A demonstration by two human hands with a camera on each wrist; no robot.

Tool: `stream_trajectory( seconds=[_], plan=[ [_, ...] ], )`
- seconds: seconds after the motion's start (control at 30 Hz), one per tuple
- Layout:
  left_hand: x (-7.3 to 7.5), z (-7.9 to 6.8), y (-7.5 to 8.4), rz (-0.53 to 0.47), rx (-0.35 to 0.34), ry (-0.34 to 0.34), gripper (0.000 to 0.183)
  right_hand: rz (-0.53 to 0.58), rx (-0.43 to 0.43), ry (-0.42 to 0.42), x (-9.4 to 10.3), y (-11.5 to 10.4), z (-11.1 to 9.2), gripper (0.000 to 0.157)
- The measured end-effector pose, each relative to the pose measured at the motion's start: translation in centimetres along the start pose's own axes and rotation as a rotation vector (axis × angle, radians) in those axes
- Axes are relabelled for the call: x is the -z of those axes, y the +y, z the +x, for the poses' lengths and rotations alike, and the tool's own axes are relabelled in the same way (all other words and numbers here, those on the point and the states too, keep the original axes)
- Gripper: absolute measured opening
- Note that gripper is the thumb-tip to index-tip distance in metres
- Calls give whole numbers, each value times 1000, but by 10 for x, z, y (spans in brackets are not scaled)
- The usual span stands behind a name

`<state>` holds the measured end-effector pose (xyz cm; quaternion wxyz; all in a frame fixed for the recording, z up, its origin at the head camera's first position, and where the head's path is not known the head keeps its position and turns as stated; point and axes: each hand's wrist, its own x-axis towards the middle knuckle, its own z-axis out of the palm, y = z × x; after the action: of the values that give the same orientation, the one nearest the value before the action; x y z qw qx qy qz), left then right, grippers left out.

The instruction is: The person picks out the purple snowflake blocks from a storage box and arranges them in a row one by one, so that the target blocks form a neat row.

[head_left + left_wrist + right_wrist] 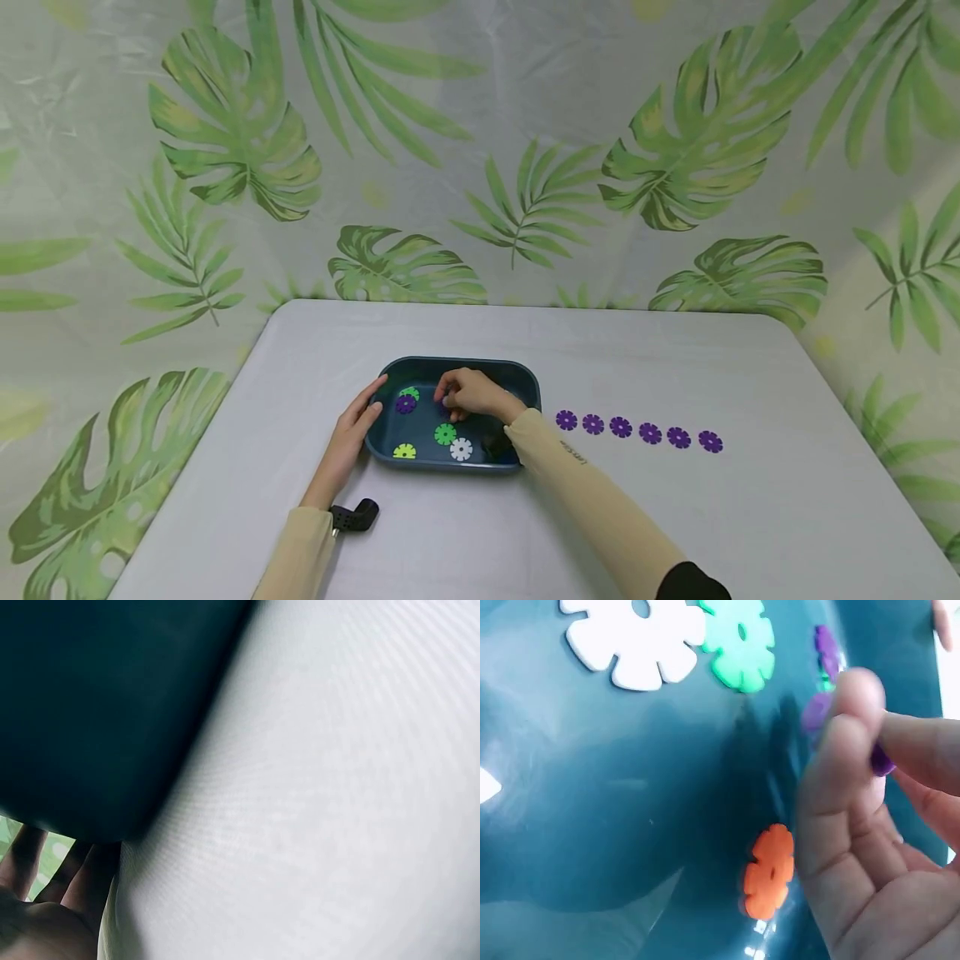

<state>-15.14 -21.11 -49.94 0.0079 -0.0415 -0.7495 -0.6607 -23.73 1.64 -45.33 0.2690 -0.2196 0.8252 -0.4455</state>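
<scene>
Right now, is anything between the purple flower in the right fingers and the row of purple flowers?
Yes, the tray's right wall. The purple flower in the right fingers is inside that wall; the purple row lies outside, to the right. Otherwise, only the right sleeve crosses there.

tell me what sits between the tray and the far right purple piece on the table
Five other purple flower-shaped pieces lie there in a row, between the blue tray and the rightmost purple piece; the head view shows this.
</scene>
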Motion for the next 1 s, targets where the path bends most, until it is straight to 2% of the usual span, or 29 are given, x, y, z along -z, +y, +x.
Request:
stream_trajectory(
  seconds=[0.17,0.47,0.6,0.77,1.0],
  plan=[
    [-1,0,2,3,-10,-5,44,44,50,27,11,-1,-10,16],
    [-2,-4,16,-18,9,-19,45,218,156,-21,47,10,-39,21],
    [-2,-3,10,2,12,-4,44,256,153,9,69,18,-59,22],
    [-1,-1,2,15,4,7,43,251,94,91,98,32,-90,21],
    [-2,-2,5,-1,7,-6,44,262,21,201,135,72,-141,27]
  ],
)
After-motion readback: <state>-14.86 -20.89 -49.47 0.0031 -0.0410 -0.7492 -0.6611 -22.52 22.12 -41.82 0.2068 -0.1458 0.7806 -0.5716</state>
